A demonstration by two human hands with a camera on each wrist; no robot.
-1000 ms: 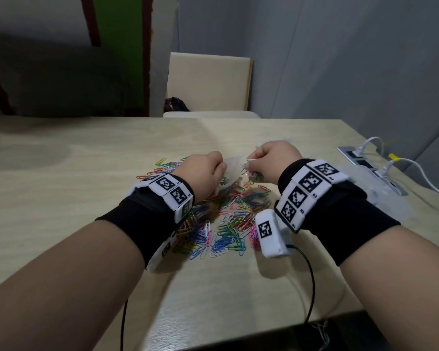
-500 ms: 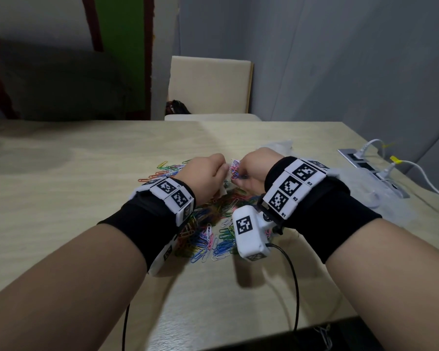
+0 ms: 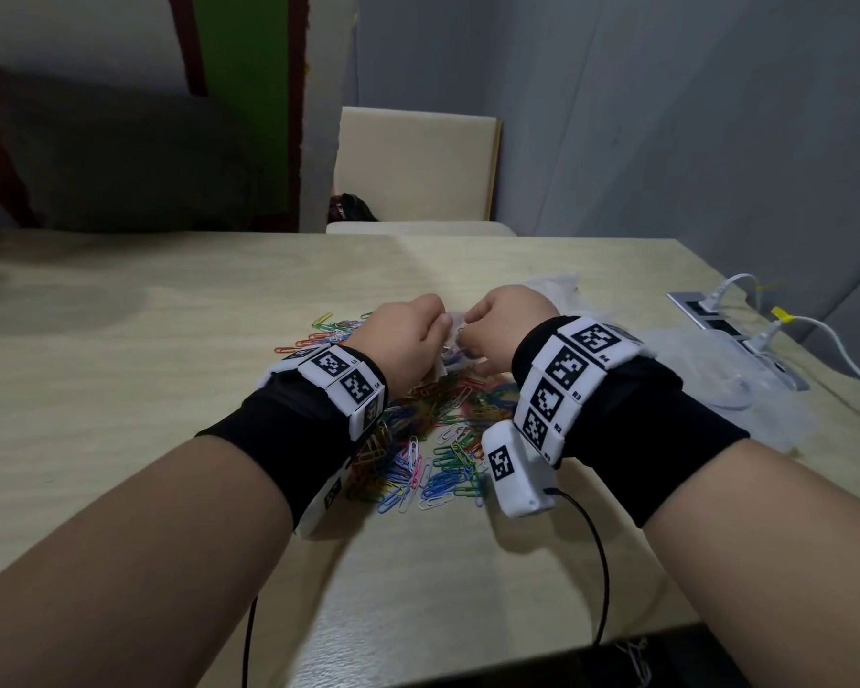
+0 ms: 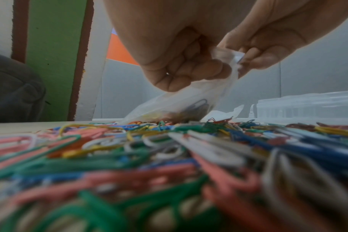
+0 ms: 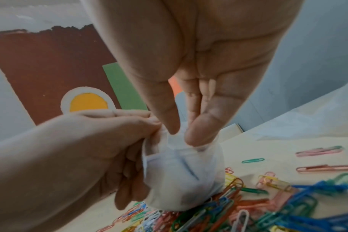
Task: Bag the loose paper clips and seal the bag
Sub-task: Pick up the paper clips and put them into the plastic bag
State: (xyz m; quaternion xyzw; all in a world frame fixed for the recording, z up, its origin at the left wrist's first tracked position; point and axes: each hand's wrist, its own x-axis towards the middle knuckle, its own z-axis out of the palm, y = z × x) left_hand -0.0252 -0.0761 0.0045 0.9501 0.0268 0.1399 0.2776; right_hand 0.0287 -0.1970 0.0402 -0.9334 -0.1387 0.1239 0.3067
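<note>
While the left hand [image 5: 73, 150] pinches one edge of the small clear bag [image 5: 181, 177] and the right hand [image 5: 189, 87] pinches the opposite lip between thumb and fingertip, the bag hangs mouth-up — long axis near upright, bottom touching the heap of coloured paper clips [image 3: 433, 439] on the table [image 3: 120, 369]. From the head view the knuckles hide nearly all of the bag; the left wrist view shows clips already inside it [image 4: 189, 103] — and a clear plastic box [image 4: 306, 106] behind.
</note>
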